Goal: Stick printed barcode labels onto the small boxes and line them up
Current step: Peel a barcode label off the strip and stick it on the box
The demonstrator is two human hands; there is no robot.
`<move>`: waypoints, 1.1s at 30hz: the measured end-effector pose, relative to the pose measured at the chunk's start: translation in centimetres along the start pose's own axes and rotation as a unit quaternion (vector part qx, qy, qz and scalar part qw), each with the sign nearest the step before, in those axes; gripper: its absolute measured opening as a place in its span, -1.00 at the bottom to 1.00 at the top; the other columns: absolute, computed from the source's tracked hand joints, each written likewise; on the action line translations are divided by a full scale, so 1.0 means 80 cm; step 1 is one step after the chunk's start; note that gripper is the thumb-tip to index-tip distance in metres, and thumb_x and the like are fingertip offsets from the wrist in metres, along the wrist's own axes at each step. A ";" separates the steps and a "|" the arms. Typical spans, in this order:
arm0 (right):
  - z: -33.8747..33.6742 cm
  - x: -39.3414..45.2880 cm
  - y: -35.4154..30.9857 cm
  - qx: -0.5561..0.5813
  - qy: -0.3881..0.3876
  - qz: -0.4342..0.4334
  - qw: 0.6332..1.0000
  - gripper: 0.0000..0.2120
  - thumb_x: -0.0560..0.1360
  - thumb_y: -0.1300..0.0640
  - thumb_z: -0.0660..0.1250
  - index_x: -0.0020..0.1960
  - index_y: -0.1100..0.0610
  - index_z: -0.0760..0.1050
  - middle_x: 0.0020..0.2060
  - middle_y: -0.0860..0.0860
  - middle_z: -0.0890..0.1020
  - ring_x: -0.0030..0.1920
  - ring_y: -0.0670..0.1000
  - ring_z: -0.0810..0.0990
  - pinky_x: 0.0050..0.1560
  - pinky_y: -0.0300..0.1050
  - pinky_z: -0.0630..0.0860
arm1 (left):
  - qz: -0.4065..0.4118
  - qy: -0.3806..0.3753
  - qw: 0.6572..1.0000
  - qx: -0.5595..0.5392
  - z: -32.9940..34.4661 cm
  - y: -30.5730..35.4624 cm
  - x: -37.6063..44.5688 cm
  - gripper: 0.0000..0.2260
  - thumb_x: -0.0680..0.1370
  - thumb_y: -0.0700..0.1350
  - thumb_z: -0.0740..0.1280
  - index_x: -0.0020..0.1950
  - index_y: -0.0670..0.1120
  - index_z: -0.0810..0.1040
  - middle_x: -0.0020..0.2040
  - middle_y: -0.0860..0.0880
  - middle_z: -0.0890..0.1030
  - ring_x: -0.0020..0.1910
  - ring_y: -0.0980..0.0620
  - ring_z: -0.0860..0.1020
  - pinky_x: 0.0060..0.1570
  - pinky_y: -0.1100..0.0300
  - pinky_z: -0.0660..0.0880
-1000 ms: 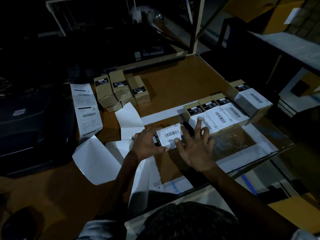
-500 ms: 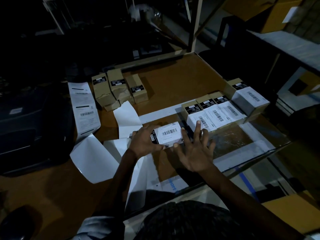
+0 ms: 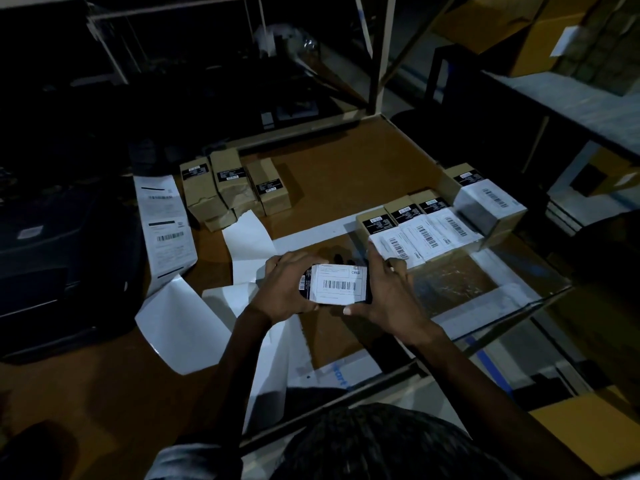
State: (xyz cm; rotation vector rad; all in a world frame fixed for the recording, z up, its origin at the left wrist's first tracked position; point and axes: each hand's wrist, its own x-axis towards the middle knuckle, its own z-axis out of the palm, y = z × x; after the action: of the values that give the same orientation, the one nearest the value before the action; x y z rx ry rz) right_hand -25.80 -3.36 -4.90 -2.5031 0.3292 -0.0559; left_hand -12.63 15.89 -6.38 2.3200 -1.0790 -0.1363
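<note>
A small box (image 3: 337, 284) with a white barcode label on top is held above the table, near the middle. My left hand (image 3: 284, 289) grips its left end with curled fingers. My right hand (image 3: 388, 292) grips its right end, thumb under the near edge. To the right, three labelled boxes (image 3: 420, 233) lie side by side in a row, with a taller labelled box (image 3: 488, 202) at the row's far end. Several unlabelled brown boxes (image 3: 232, 188) are piled at the back left.
A strip of printed labels (image 3: 166, 230) hangs from a dark printer (image 3: 52, 265) on the left. Peeled white backing sheets (image 3: 180, 323) lie on the brown table. A glass panel (image 3: 460, 285) edges the table at the right. Metal racks stand behind.
The box has been lifted off the table toward me. My right hand, which lay flat and open beside it, now grips its right end.
</note>
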 end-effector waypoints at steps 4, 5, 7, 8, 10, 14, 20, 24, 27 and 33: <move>0.001 0.008 0.019 -0.021 -0.032 -0.065 0.997 0.03 0.29 -0.05 0.65 0.59 -0.01 0.14 0.42 0.07 0.43 0.44 0.07 0.25 0.38 0.03 0.29 | 0.025 -0.012 1.000 -0.002 -0.012 0.006 0.002 -0.34 0.27 0.03 0.62 0.34 0.07 0.51 0.27 0.08 0.56 0.28 0.12 0.42 0.21 0.09 0.16; 0.001 0.007 0.023 -0.004 -0.036 -0.075 0.997 0.00 0.29 -0.03 0.65 0.58 0.00 0.18 0.41 0.05 0.43 0.44 0.06 0.29 0.39 0.04 0.32 | 0.031 -0.012 0.999 -0.002 -0.015 0.007 0.002 -0.33 0.25 0.04 0.61 0.34 0.06 0.52 0.27 0.08 0.56 0.27 0.14 0.41 0.20 0.11 0.14; 0.001 0.004 0.030 0.059 -0.033 -0.085 0.994 -0.05 0.30 0.03 0.65 0.55 0.01 0.22 0.41 0.03 0.44 0.41 0.01 0.36 0.41 0.07 0.38 | 0.030 -0.012 0.999 -0.011 -0.022 0.008 0.002 -0.32 0.24 0.07 0.58 0.34 0.06 0.53 0.26 0.10 0.57 0.27 0.15 0.42 0.22 0.13 0.13; 0.001 0.002 0.033 0.083 -0.020 -0.092 0.992 -0.09 0.31 0.04 0.64 0.54 0.01 0.25 0.39 0.02 0.46 0.39 -0.02 0.39 0.39 0.09 0.42 | 0.030 -0.010 0.999 -0.018 -0.025 0.008 0.002 -0.32 0.24 0.07 0.58 0.34 0.07 0.53 0.26 0.11 0.57 0.29 0.13 0.44 0.26 0.10 0.16; -0.001 -0.002 0.036 0.114 0.015 -0.102 0.988 -0.17 0.32 0.00 0.61 0.49 -0.02 0.30 0.34 -0.02 0.51 0.33 -0.05 0.44 0.30 0.05 0.49 | 0.034 0.000 0.999 -0.027 -0.030 0.007 0.003 -0.31 0.22 0.08 0.60 0.34 0.10 0.53 0.25 0.14 0.57 0.30 0.11 0.46 0.35 -0.05 0.25; -0.013 -0.010 0.035 0.150 0.084 -0.104 0.980 -0.23 0.32 0.01 0.62 0.44 0.01 0.36 0.24 -0.08 0.52 0.18 -0.13 0.47 0.05 -0.31 0.45 | 0.031 0.039 0.998 -0.043 -0.040 0.023 0.009 -0.22 0.23 -0.03 0.65 0.40 0.18 0.44 0.40 0.14 0.48 0.48 0.09 0.31 0.42 -0.25 0.19; -0.028 -0.016 0.045 0.218 0.189 -0.045 0.956 -0.26 0.32 0.16 0.64 0.38 -0.04 0.36 0.23 -0.11 0.54 0.18 -0.16 0.54 0.03 -0.46 0.48 | -0.047 0.158 0.982 -0.089 -0.028 0.059 0.026 -0.20 0.42 -0.05 0.56 0.56 0.13 0.22 0.58 0.06 0.22 0.54 -0.01 0.21 0.43 -0.31 0.26; -0.040 -0.014 0.064 0.214 0.287 0.044 0.933 -0.29 0.32 0.04 0.63 0.39 0.06 0.40 0.23 -0.01 0.59 0.11 -0.10 0.60 -0.02 -0.41 0.51 | -0.065 0.126 0.984 -0.111 -0.001 0.069 0.033 -0.28 0.51 -0.03 0.49 0.58 0.08 0.20 0.58 0.03 0.25 0.53 0.04 0.24 0.49 -0.04 0.25; -0.062 -0.008 0.087 0.198 0.342 0.085 0.915 -0.29 0.34 0.01 0.62 0.41 0.08 0.42 0.24 0.04 0.61 0.09 -0.12 0.58 0.00 -0.36 0.57 | -0.071 0.086 0.988 -0.105 0.022 0.073 0.036 -0.32 0.54 0.02 0.46 0.58 0.06 0.21 0.56 0.06 0.28 0.47 0.19 0.22 0.42 0.15 0.20; -0.098 0.005 0.125 0.129 0.355 0.130 0.917 -0.32 0.36 -0.11 0.52 0.41 -0.08 0.34 0.28 -0.03 0.57 0.26 -0.03 0.55 0.23 0.08 0.59 | -0.050 0.032 0.990 -0.126 0.065 0.091 0.065 -0.33 0.50 -0.03 0.50 0.54 0.09 0.28 0.52 0.07 0.36 0.48 0.10 0.33 0.43 0.03 0.37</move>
State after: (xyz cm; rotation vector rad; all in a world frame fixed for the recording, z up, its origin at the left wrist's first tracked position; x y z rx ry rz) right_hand -28.54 -15.75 -4.27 -2.0725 0.8804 -0.8545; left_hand -15.66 6.00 -6.05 2.1351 -0.8596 -0.2218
